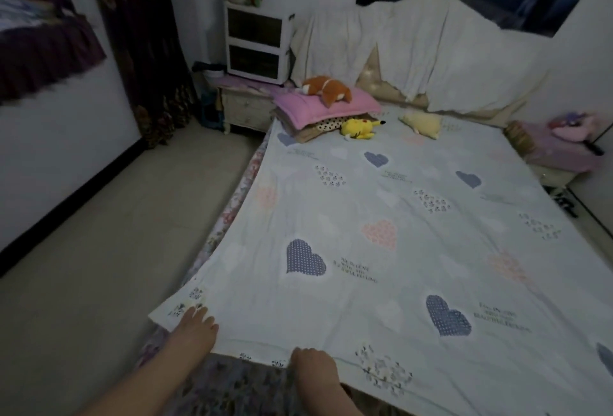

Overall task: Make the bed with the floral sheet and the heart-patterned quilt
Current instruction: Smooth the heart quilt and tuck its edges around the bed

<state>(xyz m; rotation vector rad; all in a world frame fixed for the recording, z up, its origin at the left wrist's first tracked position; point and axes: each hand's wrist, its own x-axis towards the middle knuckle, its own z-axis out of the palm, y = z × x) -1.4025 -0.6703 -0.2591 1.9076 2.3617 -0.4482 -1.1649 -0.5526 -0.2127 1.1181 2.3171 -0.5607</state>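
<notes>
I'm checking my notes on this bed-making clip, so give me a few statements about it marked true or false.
1. Both the left hand and right hand hold the quilt's near edge. True.
2. The quilt lies in a folded pile. False: it is spread out flat.
3. A brown plush lies on the pink pillow. True.
4. The yellow plush is on the floor. False: it lies beside the pillow.

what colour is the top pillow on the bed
Pink; the pillow shows best in the head view.
</notes>
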